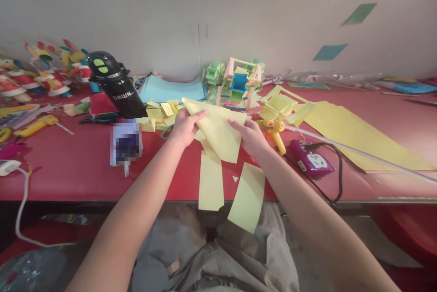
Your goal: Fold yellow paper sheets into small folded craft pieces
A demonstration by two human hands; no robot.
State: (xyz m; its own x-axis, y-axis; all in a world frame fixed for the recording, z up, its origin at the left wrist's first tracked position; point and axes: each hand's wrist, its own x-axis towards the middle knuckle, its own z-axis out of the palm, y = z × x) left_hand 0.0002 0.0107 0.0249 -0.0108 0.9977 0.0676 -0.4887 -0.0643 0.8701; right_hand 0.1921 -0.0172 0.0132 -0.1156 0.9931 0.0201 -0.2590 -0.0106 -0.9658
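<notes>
A sheet of yellow paper (221,130) is held up over the red table between both hands, one of its edges bent over. My left hand (187,127) pinches the sheet at its left side, thumb on top. On the right side, my right hand (251,135) grips it the same way. Below the sheet lie two cut yellow paper strips (210,183), (248,196) that stick out past the table's front edge. A tiny paper scrap (235,178) sits between them. Folded yellow paper pieces (167,109) are just beyond my left hand.
A yellow glue gun (275,133) and a purple power socket (312,160) with a cable stand at right, near large yellow sheets (358,133). A black bottle (116,85), blue paper (172,88) and a paper wheel model (241,83) are behind. Paper figures (44,73) crowd the far left.
</notes>
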